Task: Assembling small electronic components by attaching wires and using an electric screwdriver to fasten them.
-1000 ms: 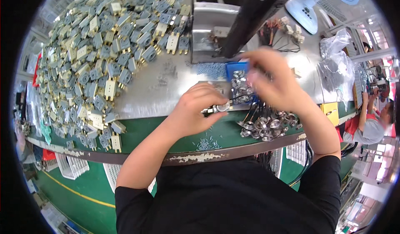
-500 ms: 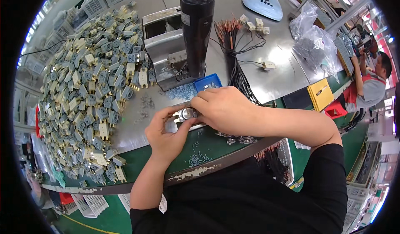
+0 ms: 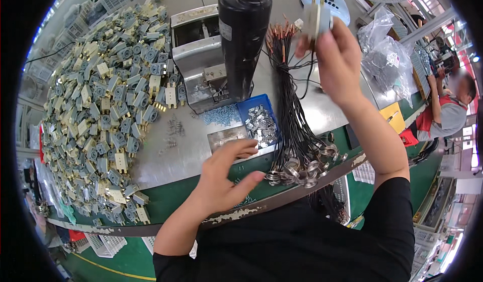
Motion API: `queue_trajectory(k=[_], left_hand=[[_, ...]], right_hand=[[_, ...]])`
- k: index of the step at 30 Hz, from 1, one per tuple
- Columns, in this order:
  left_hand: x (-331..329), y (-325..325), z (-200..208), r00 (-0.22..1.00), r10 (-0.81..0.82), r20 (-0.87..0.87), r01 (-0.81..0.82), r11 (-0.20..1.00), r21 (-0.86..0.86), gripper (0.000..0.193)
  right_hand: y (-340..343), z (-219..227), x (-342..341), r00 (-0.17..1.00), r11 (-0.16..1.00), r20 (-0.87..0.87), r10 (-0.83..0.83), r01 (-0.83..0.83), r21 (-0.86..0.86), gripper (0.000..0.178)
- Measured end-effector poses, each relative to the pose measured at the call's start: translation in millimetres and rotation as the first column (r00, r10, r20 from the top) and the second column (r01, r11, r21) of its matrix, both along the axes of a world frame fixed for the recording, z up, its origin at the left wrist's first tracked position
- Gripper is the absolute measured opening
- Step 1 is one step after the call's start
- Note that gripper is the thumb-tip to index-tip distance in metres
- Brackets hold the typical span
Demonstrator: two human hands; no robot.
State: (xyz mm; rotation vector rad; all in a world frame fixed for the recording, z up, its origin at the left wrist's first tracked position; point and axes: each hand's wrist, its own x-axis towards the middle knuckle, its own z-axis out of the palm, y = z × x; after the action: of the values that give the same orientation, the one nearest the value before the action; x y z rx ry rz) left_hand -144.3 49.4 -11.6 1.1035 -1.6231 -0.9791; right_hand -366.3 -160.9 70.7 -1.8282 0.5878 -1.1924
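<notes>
My right hand point(image 3: 341, 63) is raised over the far right of the bench, its fingers closed on a white-and-grey plug housing point(image 3: 317, 20) with brass pins pointing up. Below it hangs a black wire, which appears to run from the housing. Motion blurs the fingertips. Near the front edge, my left hand point(image 3: 219, 181) holds nothing; its thumb and fingers are apart. Just beyond it lies a small metal block point(image 3: 221, 137). Beside the block sits a blue tray point(image 3: 266, 102) of small metal clips.
A large heap of grey and cream plug housings point(image 3: 110, 96) covers the left. A black cylinder point(image 3: 244, 40) rises from a metal machine point(image 3: 198, 51). Loose screws point(image 3: 221, 115) lie before it. Black wires point(image 3: 289, 96) ending in metal rings point(image 3: 302, 169) cross the bench. A fan base point(image 3: 334, 3) stands behind.
My hands have parted. The right has swung far and right with the plug housing; the left has dropped nearer and opened. The blue tray's clips and the metal block now show.
</notes>
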Motion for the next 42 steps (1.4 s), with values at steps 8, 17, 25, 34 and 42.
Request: queue_trajectory(k=[8,17,25,34,42], left_hand=[[-27,-26,22,0.942,-0.061,-0.330,0.179,0.924,0.338,0.069],[-51,-50,6,0.966,0.000,-0.257,0.080,0.951,0.298,0.075],[-59,-63,-3,0.768,0.241,-0.594,0.172,0.815,0.554,0.026],[-58,-61,1,0.730,0.406,-0.550,0.088,0.743,0.664,0.016],[-63,-56,1,0.908,0.255,-0.333,-0.026,0.827,0.561,0.034]], right_hand=[[20,15,-6,0.983,0.970,0.014,0.183,-0.183,0.161,0.049],[37,18,-57,0.890,0.893,-0.333,0.311,-0.394,-0.216,0.047],[61,-18,-122,0.955,0.942,0.116,-0.272,0.240,0.234,0.064],[76,-24,-141,0.999,0.986,0.045,0.000,-0.007,0.166,0.058],[-56,4,-114,0.931,0.948,0.311,-0.191,0.092,0.305,0.042]])
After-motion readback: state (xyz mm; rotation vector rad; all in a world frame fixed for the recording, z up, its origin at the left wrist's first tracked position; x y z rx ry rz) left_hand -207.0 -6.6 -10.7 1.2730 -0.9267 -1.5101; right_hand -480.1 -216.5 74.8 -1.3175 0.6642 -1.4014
